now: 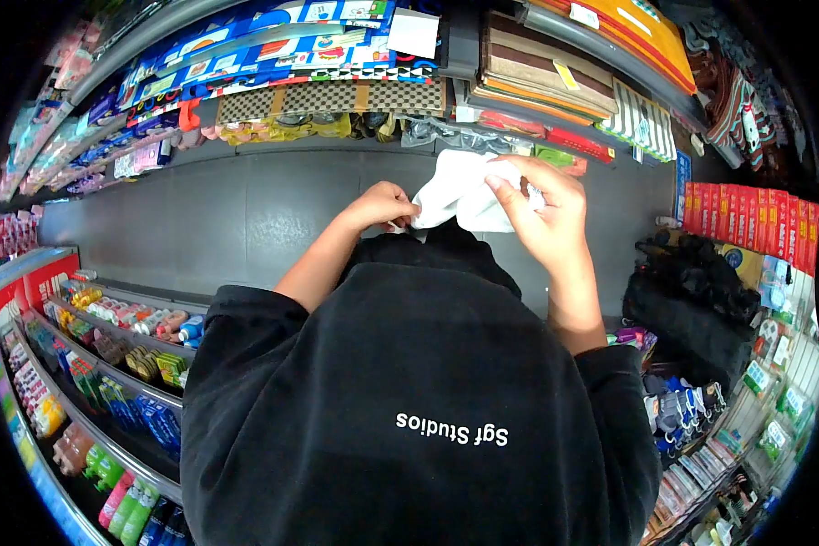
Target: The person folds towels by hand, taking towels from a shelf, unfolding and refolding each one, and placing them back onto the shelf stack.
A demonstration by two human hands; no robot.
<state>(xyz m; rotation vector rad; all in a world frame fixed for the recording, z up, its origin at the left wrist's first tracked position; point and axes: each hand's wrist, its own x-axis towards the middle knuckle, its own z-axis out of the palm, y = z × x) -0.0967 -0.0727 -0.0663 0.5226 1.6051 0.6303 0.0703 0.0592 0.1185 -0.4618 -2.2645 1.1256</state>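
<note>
Soft white socks [450, 187], or a sock-shaped white cloth, hang in front of my chest between both hands. My left hand [382, 206] is closed, thumb and fingers pinching the lower left end of the cloth. A small white bit shows below those fingers; what it is I cannot make out. My right hand [553, 205] grips the right side of the cloth between thumb and fingers, with the thumb lying over it. Part of the cloth is hidden behind the right fingers, where a small dark patch shows beside the palm.
Grey floor tiles [282, 196] lie beyond my hands. Ahead, a shelf holds folded mats [328, 98] and brown towels [546, 77]. Bottles [146, 314] line shelves at left. At right are red boxes [746, 214], a black furry heap [692, 291] and hanging packs.
</note>
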